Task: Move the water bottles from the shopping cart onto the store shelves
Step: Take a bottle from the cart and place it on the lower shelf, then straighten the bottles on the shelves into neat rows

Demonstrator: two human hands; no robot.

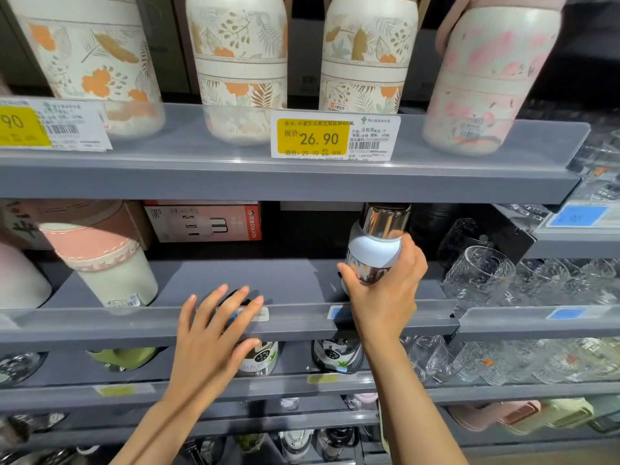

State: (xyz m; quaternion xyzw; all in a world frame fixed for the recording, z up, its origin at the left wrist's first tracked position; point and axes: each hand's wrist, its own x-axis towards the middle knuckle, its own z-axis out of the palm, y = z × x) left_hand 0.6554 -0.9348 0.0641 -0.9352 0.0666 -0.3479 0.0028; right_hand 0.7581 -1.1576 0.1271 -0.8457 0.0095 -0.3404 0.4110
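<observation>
My right hand (391,286) grips a white water bottle (375,245) with a shiny silver cap, holding it upright over the middle shelf (288,276), at the shelf's right part. My left hand (214,333) is spread with straight fingers and lies at the middle shelf's clear front rail (295,313), holding nothing. The shopping cart is out of view.
Floral flasks (240,58) line the top shelf behind a 26.90 price tag (335,137). A pink-lidded white cup (107,263) and boxes (204,221) stand on the middle shelf's left. Glass cups (479,273) fill the right. More bottles (337,354) sit on lower shelves.
</observation>
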